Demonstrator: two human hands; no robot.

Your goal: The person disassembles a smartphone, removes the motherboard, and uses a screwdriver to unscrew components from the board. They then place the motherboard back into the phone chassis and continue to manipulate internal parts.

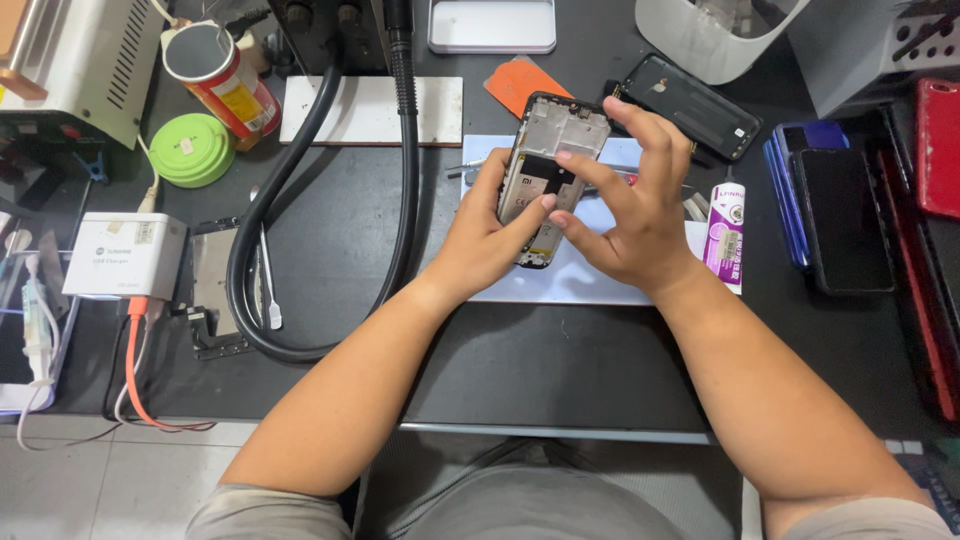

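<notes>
Two bare forearms reach up from the bottom edge over the dark desk (560, 370); the left hand (485, 240) has its grip closed around the lower left side of an opened phone (548, 170), its thumb pressed on the exposed inner face; the right hand (635, 215) grasps the same phone from the right, thumb and forefinger meeting on the middle of the inner face while the other fingers curl round its top right edge; the phone is held tilted, raised just above a pale blue mat (590, 280) that lies on the desk beneath both hands.

Just right of the right hand a small white and purple bottle (727, 235) lies on the mat's edge; further right a stack of dark phones (835, 210) rests on the desk, with a red phone (938, 145) beyond it at the frame's edge.

Left of the hands a thick black hose (400, 200) loops across the desk; near its loop lies a thin metal tool (268, 280), and beside that a white charger box (125, 255) with an orange cable (130, 360).

Further back lie an orange card (520, 82), a black back cover (690, 105), a white board (365, 110), a green round tin (192, 150) and a red can (225, 80).
</notes>
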